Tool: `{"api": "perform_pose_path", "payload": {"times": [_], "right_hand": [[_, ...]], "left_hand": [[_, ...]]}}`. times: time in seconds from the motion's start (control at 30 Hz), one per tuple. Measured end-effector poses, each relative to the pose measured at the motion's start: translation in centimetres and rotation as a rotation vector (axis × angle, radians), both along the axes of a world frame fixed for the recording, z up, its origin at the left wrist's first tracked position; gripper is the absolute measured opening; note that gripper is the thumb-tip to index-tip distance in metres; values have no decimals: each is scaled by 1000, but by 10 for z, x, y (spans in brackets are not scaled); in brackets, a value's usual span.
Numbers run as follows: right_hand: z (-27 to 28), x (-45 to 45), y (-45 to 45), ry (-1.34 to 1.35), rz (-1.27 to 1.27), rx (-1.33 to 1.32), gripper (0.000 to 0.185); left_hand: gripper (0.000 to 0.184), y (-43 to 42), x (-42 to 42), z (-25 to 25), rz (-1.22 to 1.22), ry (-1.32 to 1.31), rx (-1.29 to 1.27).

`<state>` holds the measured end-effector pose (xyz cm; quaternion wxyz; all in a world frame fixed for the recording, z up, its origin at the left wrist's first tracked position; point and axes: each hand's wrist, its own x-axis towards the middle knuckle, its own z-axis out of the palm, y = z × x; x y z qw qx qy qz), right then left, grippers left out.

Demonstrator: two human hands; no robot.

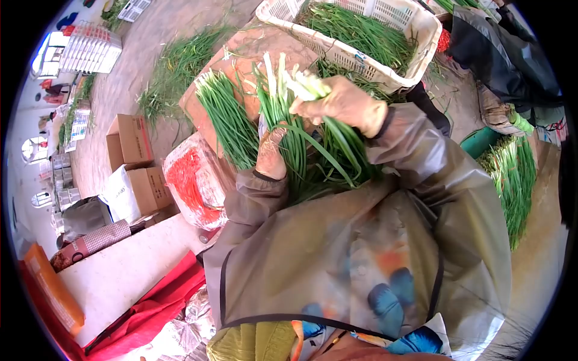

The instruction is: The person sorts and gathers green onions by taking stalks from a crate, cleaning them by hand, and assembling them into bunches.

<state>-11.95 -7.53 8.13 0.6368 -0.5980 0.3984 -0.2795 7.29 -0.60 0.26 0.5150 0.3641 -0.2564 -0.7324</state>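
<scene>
My right hand (352, 107), in a pale glove, is closed round a bunch of chives (310, 86); their white ends point up and left, and the green leaves hang below the fist. My left hand (272, 155) wraps around the lower part of another bunch of chives (282, 102), which stands with its white ends away from me. To the left of it a neat bunch of chives (226, 120) lies on a brown board (238, 57). Loose green leaves (340, 156) lie in front of my body, partly hidden by my right forearm.
Beyond my hands stands a white plastic crate (424, 45) with greens in it. Red ties (191, 183) lie on a wrapped package at the left, near cardboard boxes (129, 141). Cut leaves (180, 72) litter the floor. More chives (515, 186) stand at the right.
</scene>
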Motion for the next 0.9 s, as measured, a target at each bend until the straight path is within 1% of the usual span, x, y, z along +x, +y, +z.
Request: {"api": "perform_pose_path", "payload": {"times": [0.03,0.07,0.1,0.13,0.17,0.2,0.23,0.27,0.3,0.33,0.37,0.43,0.47,0.5,0.57,0.6,0.63,0.7,0.77,0.83,0.87,0.9], "right_hand": [[-14,7,-3,-34,-38,96,35],[-28,7,-7,-7,-90,69,34],[-35,8,-9,20,-139,42,33],[-42,9,-10,32,-135,79,33],[-40,12,-9,26,-84,119,34],[-37,15,-8,-4,-60,95,31],[-36,17,-5,-37,-39,75,28],[-37,18,-4,-42,-41,81,28],[-39,17,-7,42,-39,67,26],[-40,17,-10,126,-36,52,25],[-45,14,-13,125,-36,49,25],[-56,5,-19,93,-22,62,24],[-36,0,-11,3,-35,198,21],[-24,-6,-8,-105,25,300,16],[-24,-13,-6,-232,87,336,16],[-21,-16,-2,-288,75,350,16],[-16,-22,0,-346,71,416,18],[-3,-30,2,-483,108,329,25],[3,-44,-1,-513,114,278,25],[4,-58,-7,-672,85,160,20],[-21,-71,-31,-511,183,-2,17],[-3,-66,-20,-312,-87,34,17]], "left_hand": [[30,-1,3,-12,47,-37,-11],[30,-3,3,-17,28,-87,-79],[30,-3,0,-7,25,-86,-86],[30,0,-3,5,-12,-83,-61],[31,2,-7,19,-45,-81,-33],[31,4,-12,27,-44,23,6],[31,5,-14,26,-42,19,13],[31,4,-16,24,-60,-166,-79],[30,1,-17,22,-76,-347,-178],[31,-2,-15,19,-98,-247,-140],[31,-1,-11,16,-98,-248,-143],[28,1,-5,9,-24,-147,18],[25,1,-1,-1,28,-106,16],[25,1,1,-5,27,-105,16],[25,2,4,-10,124,-225,63],[24,3,4,-13,115,-169,23],[24,3,3,-15,119,-167,23],[25,2,2,-11,144,-186,28],[25,-1,7,-16,194,-229,36],[24,-4,11,-13,158,-101,155],[21,-4,9,-5,187,-110,217],[21,-4,7,1,190,-109,216]]}}
